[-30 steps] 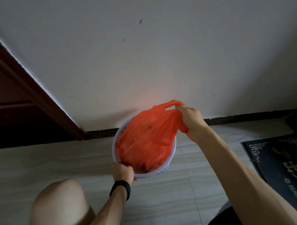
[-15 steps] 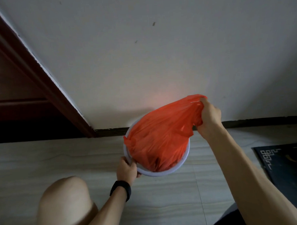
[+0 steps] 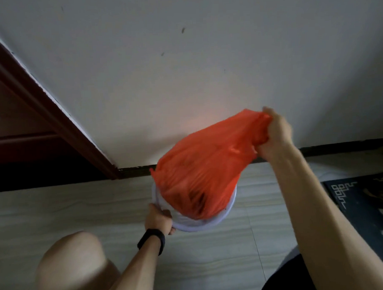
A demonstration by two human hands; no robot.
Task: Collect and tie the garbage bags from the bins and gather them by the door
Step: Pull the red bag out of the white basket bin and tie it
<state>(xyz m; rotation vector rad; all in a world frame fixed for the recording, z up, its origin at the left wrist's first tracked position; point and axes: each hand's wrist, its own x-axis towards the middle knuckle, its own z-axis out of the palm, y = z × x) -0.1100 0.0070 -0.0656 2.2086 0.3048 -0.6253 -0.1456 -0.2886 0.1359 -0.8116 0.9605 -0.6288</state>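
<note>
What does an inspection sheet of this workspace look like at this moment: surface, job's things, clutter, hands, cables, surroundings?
Surface: pale tiled floor, bare around the bin.
Job's things: orange garbage bag, partly lifted, its bottom still inside the white bin; not tied.
Clutter: nothing seen.
Hands: right hand grips the bag's bunched top; left hand holds the bin's rim; black wristband on the left wrist.
Cables: nothing seen.
Surroundings: white wall, dark baseboard, brown door frame at left, dark doormat at right.
</note>
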